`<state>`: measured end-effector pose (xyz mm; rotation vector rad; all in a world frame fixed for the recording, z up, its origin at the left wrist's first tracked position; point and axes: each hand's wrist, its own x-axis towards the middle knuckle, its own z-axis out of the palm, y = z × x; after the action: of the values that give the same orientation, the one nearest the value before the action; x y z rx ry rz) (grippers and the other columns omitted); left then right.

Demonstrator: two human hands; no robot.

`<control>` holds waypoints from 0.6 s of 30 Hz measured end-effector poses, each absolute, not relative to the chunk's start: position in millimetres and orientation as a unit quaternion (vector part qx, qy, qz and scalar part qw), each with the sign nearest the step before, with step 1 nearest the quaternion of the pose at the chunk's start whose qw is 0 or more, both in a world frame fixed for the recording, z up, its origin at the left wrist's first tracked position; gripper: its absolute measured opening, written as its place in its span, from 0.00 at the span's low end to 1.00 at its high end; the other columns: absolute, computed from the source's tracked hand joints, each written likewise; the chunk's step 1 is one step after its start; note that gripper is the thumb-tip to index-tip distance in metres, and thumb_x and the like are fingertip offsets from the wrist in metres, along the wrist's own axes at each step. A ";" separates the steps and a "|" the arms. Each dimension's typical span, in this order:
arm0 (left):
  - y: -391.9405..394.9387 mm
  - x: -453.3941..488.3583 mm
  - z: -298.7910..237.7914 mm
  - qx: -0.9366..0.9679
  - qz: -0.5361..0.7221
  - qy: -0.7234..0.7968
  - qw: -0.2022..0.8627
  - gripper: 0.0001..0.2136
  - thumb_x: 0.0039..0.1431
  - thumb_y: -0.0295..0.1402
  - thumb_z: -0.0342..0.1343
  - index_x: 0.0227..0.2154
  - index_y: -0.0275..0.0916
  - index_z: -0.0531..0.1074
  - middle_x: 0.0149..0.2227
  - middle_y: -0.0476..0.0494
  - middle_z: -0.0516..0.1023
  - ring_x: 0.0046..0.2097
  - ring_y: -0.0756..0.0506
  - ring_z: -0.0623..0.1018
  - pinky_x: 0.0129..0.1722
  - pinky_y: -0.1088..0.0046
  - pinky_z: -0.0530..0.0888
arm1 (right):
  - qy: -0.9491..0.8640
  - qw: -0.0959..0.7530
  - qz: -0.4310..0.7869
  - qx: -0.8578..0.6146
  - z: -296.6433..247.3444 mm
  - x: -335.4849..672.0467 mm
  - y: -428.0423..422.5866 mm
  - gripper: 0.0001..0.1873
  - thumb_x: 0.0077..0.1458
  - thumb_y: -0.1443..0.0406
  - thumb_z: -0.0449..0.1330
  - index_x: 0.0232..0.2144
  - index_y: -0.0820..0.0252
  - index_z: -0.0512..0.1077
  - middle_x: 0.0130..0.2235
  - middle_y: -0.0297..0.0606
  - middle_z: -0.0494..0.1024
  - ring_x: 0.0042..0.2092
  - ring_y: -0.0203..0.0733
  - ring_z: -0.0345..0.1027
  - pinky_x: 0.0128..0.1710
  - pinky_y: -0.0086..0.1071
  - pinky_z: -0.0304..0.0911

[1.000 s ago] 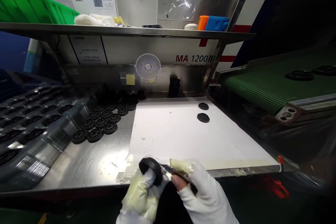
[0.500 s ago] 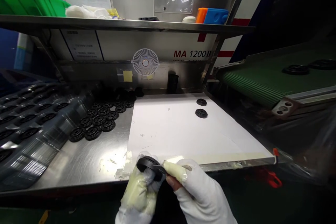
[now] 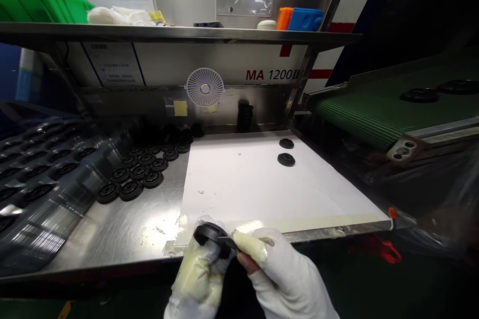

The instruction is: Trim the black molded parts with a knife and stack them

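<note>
My left hand (image 3: 200,279), in a white glove with yellowish finger covers, is closed around a black ring-shaped part (image 3: 210,234) just in front of the table's near edge. The part is tilted, its rim facing up. My right hand (image 3: 279,269), gloved too but with a bare fingertip showing, pinches a slim dark knife-like tool (image 3: 232,243). Its thin tip meets the right side of the black part; most of the tool is hidden by my fingers. Two similar black round parts (image 3: 286,159) lie on the white sheet (image 3: 239,184) at its far right.
Several black round parts (image 3: 130,189) sit in rows on the metal table (image 3: 112,234). Stacked clear trays (image 3: 67,214) holding more stand at the left. A green conveyor belt (image 3: 359,119) runs at the right. A small fan (image 3: 204,88) hangs below the metal shelf (image 3: 179,34).
The view has shifted slightly. Both hands stay almost in place on the black part, and the tool's tip has moved very little along its right side.
</note>
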<state>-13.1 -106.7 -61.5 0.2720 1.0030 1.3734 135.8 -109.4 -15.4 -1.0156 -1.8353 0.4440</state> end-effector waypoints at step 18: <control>-86.4 -6.1 -22.1 -0.035 0.579 0.244 0.777 0.26 0.51 0.29 0.52 0.54 0.30 0.58 0.46 0.28 0.73 0.52 0.26 0.68 0.46 0.44 0.68 | -0.447 0.623 0.299 -0.568 -52.2 196.6 -33.3 0.18 0.54 0.54 0.56 0.40 0.61 0.69 0.34 0.36 0.74 0.34 0.38 0.69 0.42 0.37 0.64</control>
<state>-6.1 -86.4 -22.1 -0.0756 0.5282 1.2530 196.6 -33.3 -52.2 -1.3049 -1.0267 0.6876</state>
